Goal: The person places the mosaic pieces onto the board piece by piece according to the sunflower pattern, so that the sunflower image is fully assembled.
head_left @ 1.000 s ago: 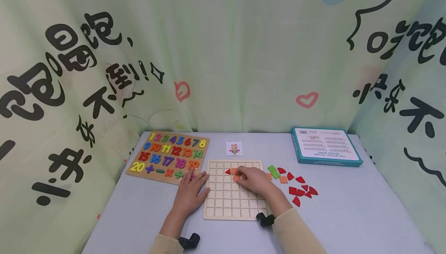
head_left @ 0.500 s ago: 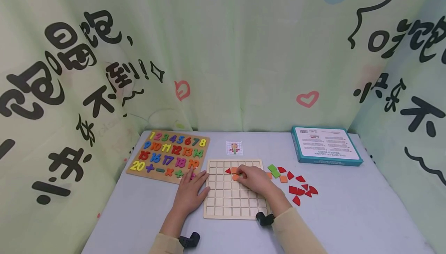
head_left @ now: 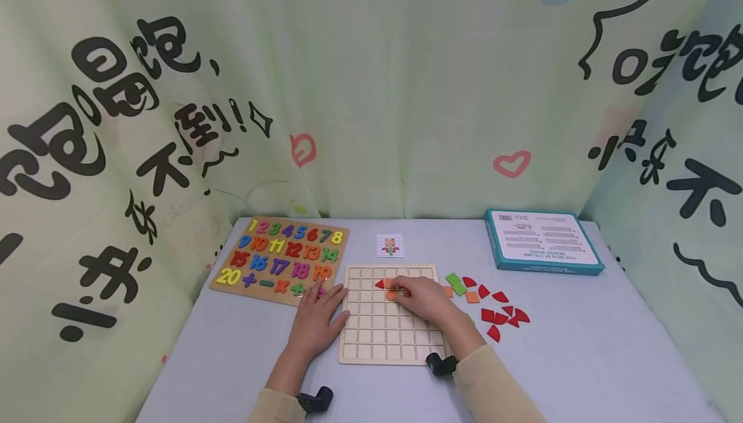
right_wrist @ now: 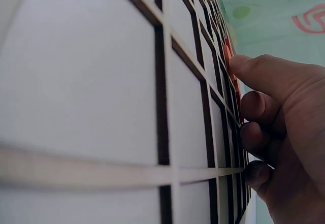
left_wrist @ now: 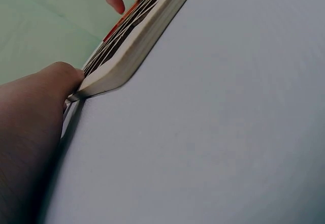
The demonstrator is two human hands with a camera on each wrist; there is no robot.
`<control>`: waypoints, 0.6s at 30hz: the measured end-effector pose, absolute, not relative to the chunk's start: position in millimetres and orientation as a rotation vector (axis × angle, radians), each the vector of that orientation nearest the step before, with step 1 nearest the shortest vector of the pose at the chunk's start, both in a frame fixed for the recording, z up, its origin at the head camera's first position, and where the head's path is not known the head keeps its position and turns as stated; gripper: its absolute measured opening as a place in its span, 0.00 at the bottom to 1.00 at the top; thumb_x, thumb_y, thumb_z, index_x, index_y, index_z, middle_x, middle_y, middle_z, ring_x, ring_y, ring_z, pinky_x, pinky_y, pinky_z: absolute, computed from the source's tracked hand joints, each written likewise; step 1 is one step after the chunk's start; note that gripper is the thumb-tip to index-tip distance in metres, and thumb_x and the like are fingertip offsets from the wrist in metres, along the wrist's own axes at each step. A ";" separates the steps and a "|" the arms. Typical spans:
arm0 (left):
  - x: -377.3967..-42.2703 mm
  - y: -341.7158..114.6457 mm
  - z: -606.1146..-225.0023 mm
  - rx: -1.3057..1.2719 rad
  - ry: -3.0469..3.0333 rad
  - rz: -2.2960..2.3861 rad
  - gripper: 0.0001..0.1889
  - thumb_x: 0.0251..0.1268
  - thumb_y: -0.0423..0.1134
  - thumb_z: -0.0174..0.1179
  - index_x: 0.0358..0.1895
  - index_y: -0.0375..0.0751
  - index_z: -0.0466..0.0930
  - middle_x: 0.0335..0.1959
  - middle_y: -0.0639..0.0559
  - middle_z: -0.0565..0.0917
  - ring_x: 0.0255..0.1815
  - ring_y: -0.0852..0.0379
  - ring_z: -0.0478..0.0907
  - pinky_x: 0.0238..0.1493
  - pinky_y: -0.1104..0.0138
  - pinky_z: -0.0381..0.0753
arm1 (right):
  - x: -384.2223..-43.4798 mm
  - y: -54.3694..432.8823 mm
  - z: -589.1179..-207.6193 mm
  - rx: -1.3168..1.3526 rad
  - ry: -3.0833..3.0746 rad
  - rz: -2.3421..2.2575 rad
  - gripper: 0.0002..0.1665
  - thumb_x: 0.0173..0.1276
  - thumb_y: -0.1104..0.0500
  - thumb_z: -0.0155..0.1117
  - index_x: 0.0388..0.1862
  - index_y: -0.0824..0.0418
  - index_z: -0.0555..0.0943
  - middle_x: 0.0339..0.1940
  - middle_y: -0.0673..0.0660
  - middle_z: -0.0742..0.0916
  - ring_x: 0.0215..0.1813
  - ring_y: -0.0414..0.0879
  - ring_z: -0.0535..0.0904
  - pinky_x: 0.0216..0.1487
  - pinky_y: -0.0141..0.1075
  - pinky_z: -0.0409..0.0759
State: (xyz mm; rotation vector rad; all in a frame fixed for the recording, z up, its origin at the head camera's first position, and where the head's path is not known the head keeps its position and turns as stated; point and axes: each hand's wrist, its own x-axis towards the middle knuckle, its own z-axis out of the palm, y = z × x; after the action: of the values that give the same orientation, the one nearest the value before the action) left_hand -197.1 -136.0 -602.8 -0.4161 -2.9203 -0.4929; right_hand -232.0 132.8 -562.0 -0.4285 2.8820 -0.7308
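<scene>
Curving leftward, orange piece (head_left: 391, 295) (long axis hidden)

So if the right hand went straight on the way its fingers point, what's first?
Likely the orange square, right by the fingertips of the right hand; the red triangle sits just past it. Fingertip height above the board is unclear, so contact isn't certain.
</scene>
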 end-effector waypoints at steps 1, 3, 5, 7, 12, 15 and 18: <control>-197.3 -135.8 -602.7 -0.413 -2.923 -0.491 0.29 0.68 0.60 0.55 0.70 0.59 0.71 0.73 0.60 0.71 0.82 0.46 0.49 0.80 0.46 0.48 | -231.8 133.3 -562.0 -0.428 2.882 -0.738 0.13 0.69 0.48 0.66 0.52 0.40 0.83 0.21 0.45 0.75 0.30 0.41 0.70 0.32 0.34 0.67; -197.3 -135.4 -602.7 -0.408 -2.929 -0.492 0.29 0.68 0.61 0.55 0.71 0.60 0.71 0.73 0.61 0.71 0.82 0.47 0.49 0.81 0.47 0.48 | -231.3 135.4 -561.3 -0.412 2.872 -0.771 0.13 0.69 0.48 0.65 0.51 0.40 0.83 0.21 0.45 0.75 0.29 0.41 0.70 0.32 0.34 0.67; -197.0 -135.1 -603.1 -0.401 -2.935 -0.493 0.29 0.68 0.61 0.54 0.71 0.60 0.70 0.73 0.61 0.71 0.82 0.47 0.48 0.81 0.47 0.48 | -230.4 139.2 -560.2 -0.389 2.858 -0.809 0.12 0.69 0.48 0.65 0.50 0.40 0.84 0.21 0.45 0.75 0.29 0.41 0.70 0.31 0.34 0.68; -196.7 -134.8 -603.6 -0.401 -2.937 -0.488 0.29 0.68 0.61 0.54 0.71 0.60 0.70 0.73 0.61 0.70 0.82 0.47 0.48 0.81 0.47 0.48 | -228.8 145.7 -558.0 -0.346 2.840 -0.851 0.12 0.68 0.48 0.66 0.50 0.41 0.84 0.22 0.46 0.76 0.29 0.41 0.71 0.30 0.34 0.69; -196.4 -134.7 -603.7 -0.402 -2.934 -0.472 0.29 0.69 0.62 0.53 0.71 0.60 0.70 0.73 0.61 0.70 0.82 0.47 0.49 0.80 0.46 0.49 | -224.1 172.3 -549.1 -0.224 2.835 -0.871 0.12 0.67 0.49 0.68 0.49 0.45 0.84 0.25 0.47 0.78 0.31 0.42 0.73 0.30 0.34 0.72; -196.9 -135.2 -603.1 -0.404 -2.927 -0.476 0.29 0.68 0.61 0.54 0.71 0.60 0.71 0.73 0.61 0.71 0.82 0.47 0.49 0.80 0.46 0.49 | -220.9 191.2 -542.5 -0.170 2.850 -0.857 0.13 0.67 0.50 0.67 0.51 0.48 0.83 0.27 0.49 0.78 0.33 0.43 0.73 0.31 0.34 0.73; -197.6 -135.4 -603.0 -0.404 -2.926 -0.475 0.29 0.68 0.61 0.55 0.70 0.60 0.71 0.73 0.61 0.71 0.82 0.47 0.49 0.80 0.46 0.49 | -217.2 208.7 -536.0 -0.137 2.859 -0.857 0.14 0.68 0.50 0.66 0.51 0.49 0.83 0.29 0.50 0.79 0.36 0.44 0.74 0.33 0.34 0.74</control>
State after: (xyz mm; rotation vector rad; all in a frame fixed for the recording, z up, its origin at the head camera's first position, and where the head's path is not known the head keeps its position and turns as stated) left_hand -197.6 -135.4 -603.0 -0.4036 -2.9260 -0.4753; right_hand -217.2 208.7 -536.0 -0.1372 2.8588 -0.8570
